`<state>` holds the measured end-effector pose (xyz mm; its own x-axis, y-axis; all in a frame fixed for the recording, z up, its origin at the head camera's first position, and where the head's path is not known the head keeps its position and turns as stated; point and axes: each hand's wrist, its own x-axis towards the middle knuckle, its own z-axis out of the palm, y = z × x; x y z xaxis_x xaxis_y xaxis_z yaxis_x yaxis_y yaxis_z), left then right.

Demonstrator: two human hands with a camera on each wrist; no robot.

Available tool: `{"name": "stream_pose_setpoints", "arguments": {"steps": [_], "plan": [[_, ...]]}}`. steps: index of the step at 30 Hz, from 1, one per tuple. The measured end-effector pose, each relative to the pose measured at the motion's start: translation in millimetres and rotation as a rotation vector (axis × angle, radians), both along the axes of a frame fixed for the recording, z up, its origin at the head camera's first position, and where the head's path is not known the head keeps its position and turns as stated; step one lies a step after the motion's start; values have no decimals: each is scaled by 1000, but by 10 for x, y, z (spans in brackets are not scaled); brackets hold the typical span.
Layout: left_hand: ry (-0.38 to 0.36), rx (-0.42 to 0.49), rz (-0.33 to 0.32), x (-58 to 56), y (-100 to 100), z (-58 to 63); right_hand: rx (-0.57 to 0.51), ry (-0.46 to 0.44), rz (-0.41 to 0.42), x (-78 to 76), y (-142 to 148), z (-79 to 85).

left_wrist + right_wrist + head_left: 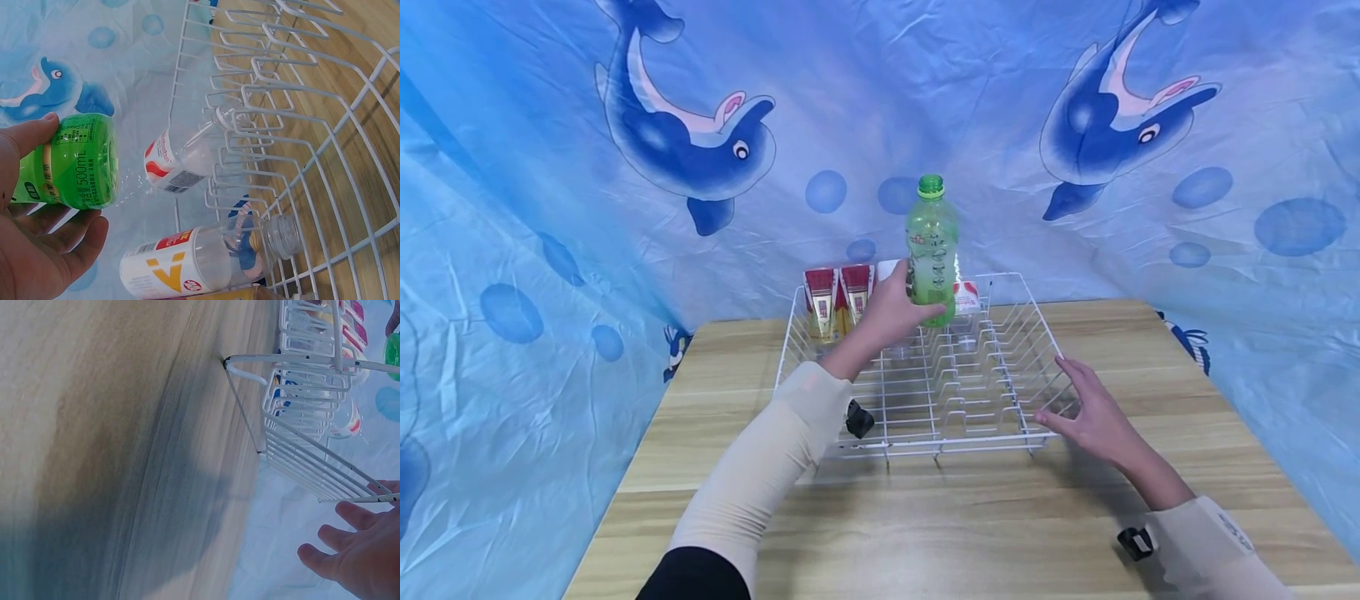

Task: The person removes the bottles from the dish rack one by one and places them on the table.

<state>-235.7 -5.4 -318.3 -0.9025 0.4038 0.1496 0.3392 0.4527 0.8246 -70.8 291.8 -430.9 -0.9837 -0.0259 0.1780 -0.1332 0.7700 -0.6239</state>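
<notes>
A green, capless plastic bottle (932,250) is upright in my left hand (891,308), gripped near its base between thumb and fingers. In the left wrist view its base hangs over the white wire rack (936,442). My right hand (1093,412) is at the rack's front right corner, fingers spread and fairly straight along the rim. Upside-down bottles stand in the rack: a clear bottle with a red-and-white label (178,164), one with an orange mark on its white label (165,265), and two red-and-gold ones (822,300).
The rack rests on a wooden table (970,525) with its back edge near a blue dolphin-print sheet (880,100). Rows of upright wire prongs (262,100) run through the rack. Small black devices (859,419) are at both sleeves.
</notes>
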Motion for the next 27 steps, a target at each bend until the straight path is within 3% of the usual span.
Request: {"name": "stream_pose_setpoints", "arguments": {"steps": [9,27], "plan": [[-2,0,15,5,-100,5,-10,-64,-21,5,-6,-9],[7,16,48,9,-318,20,-1,-97,-34,-4,-21,-2]]}}
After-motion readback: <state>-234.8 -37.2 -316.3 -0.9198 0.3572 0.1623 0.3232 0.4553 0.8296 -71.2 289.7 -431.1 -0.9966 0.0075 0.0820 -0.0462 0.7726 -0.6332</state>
